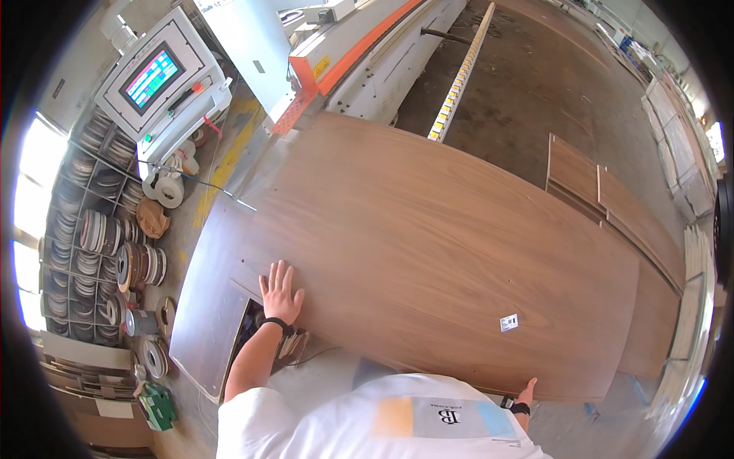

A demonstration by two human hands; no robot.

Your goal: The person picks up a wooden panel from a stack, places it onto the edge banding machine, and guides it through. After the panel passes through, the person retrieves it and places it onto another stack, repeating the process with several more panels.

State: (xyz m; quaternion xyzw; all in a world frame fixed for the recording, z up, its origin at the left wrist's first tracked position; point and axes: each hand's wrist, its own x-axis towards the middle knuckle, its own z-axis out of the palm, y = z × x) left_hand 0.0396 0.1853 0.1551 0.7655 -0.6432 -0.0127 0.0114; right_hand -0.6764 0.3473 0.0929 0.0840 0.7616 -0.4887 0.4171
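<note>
A large brown wood-grain panel point(428, 245) stretches across the middle, its far left end close beside the machine. On its near left corner my left hand point(281, 297) rests palm down, fingers spread and stretched out. At the panel's near edge, toward the right, my right hand point(526, 393) grips the rim; a thumb shows at the edge and the other fingers are hidden. A small white label point(508, 322) sticks to the panel's top not far from that hand. Dark bands circle both wrists.
A white and orange machine point(336, 57) runs away at the far side, with a screen console point(153, 76) to its left. A roller rail point(459, 76) extends beyond the panel. More brown panels point(650, 229) lie right. Racked edging coils point(92, 229) line the left, near a grey table point(202, 306).
</note>
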